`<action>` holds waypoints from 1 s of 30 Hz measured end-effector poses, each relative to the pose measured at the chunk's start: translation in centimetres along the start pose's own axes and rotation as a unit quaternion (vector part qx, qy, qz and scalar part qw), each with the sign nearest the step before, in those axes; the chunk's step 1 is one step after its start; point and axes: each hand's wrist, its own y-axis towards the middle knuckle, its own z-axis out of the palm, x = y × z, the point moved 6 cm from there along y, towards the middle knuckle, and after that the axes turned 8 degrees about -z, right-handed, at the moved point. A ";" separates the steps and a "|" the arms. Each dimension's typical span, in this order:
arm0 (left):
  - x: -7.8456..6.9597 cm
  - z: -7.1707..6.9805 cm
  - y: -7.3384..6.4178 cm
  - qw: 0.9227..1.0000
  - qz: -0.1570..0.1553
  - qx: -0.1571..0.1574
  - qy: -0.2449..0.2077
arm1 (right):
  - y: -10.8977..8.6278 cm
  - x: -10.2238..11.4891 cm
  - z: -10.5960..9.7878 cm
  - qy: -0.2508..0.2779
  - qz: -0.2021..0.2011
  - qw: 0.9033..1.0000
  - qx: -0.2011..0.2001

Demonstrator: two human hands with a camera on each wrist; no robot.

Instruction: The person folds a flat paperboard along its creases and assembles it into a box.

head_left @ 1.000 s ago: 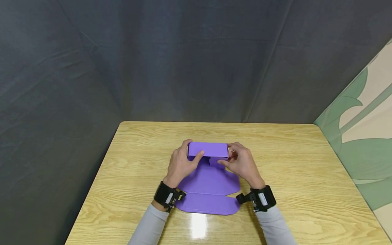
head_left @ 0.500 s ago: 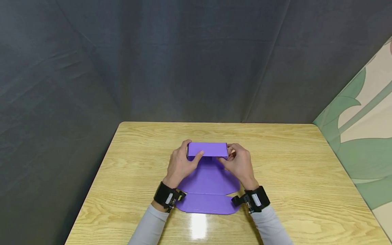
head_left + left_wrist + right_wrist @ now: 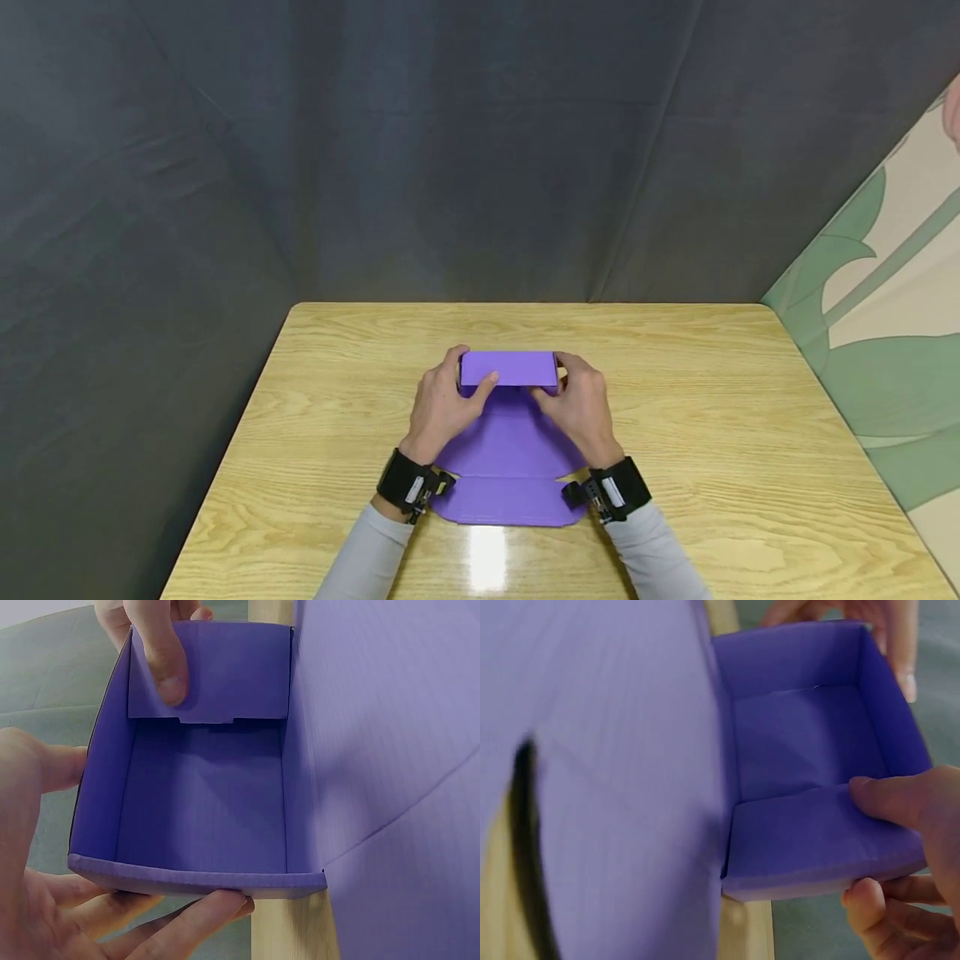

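A purple cardboard box point(image 3: 525, 367) is held between both hands, its open side towards me. My left hand point(image 3: 441, 410) grips the left end, its thumb on the wall that faces up in the head view and its fingers along the end wall in the left wrist view. At the other end my right hand point(image 3: 583, 415) pinches the end wall. Its thumb presses a tabbed flap point(image 3: 232, 671), which lies folded into the box, while the fingers stay outside. The box's inside holds nothing. A long lid panel point(image 3: 510, 446) stretches from the box towards me.
The lid's front section with rounded corners point(image 3: 510, 500) reaches close to the near side of the wooden table point(image 3: 735, 433). Dark cloth point(image 3: 465, 167) hangs behind the table and along its left. A leaf-patterned panel point(image 3: 892, 333) borders the right side.
My right thumb has pushed the right end flap inward, out of the head view's sight. The right hand and wrist have shifted left, while the left hand keeps its hold.
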 end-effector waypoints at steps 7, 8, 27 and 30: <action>-0.1 0.3 -0.2 1.000 0.000 0.008 0.001 | 0.0 -0.2 0.1 -0.040 -0.014 0.999 0.006; -0.1 0.3 -0.2 1.000 0.000 0.009 0.001 | 0.0 -0.3 0.2 -0.041 -0.014 0.999 0.006; -0.5 0.3 -0.4 1.000 0.009 0.021 -0.001 | -0.2 -0.8 0.0 -0.063 -0.007 0.998 0.016; -0.5 0.3 -0.4 1.000 0.008 0.018 -0.003 | -0.2 -0.7 -0.1 -0.067 -0.003 0.998 0.016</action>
